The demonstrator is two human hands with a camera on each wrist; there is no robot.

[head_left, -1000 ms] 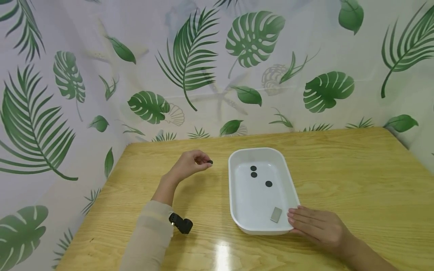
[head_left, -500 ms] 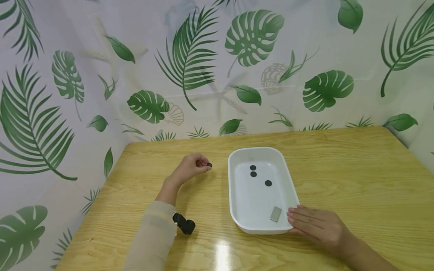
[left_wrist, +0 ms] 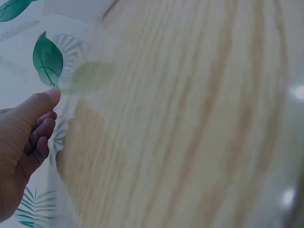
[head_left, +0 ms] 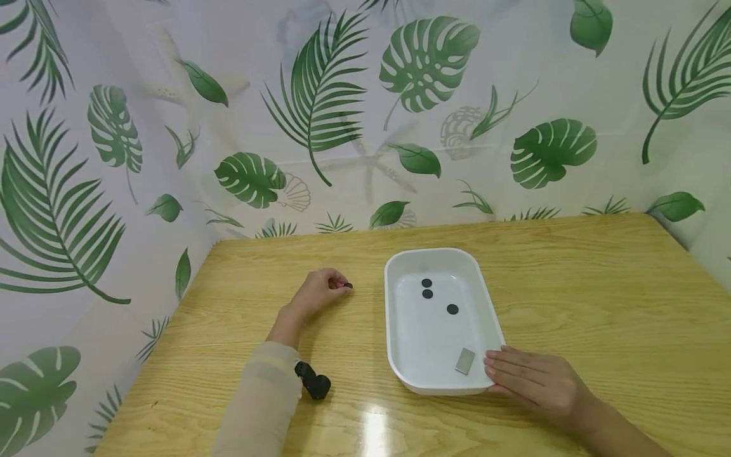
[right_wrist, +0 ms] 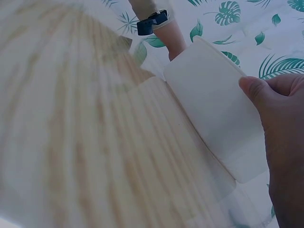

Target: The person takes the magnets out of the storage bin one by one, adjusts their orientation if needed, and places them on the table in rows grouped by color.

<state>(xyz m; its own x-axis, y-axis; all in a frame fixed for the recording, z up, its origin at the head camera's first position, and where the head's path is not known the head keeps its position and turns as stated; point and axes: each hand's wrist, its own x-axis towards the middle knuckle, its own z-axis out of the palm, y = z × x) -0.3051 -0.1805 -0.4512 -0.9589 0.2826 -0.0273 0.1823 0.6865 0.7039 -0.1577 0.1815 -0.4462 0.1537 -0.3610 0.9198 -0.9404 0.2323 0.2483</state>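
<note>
Lowered a black disc [head_left: 349, 286] left of the tray [head_left: 422, 336] in pinching left fingers [head_left: 338, 294], straight right fingers [head_left: 510, 360] on rim [head_left: 495, 367], apparently placing; needs release next.

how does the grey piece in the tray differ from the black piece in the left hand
Colour: the grey piece is pale; the black piece is dark.
Place: the grey piece lies inside the white tray; the black piece is outside it.
Hold: the grey piece lies untouched; the left hand pinches the black piece.
Both are small beside the white tray.
</note>
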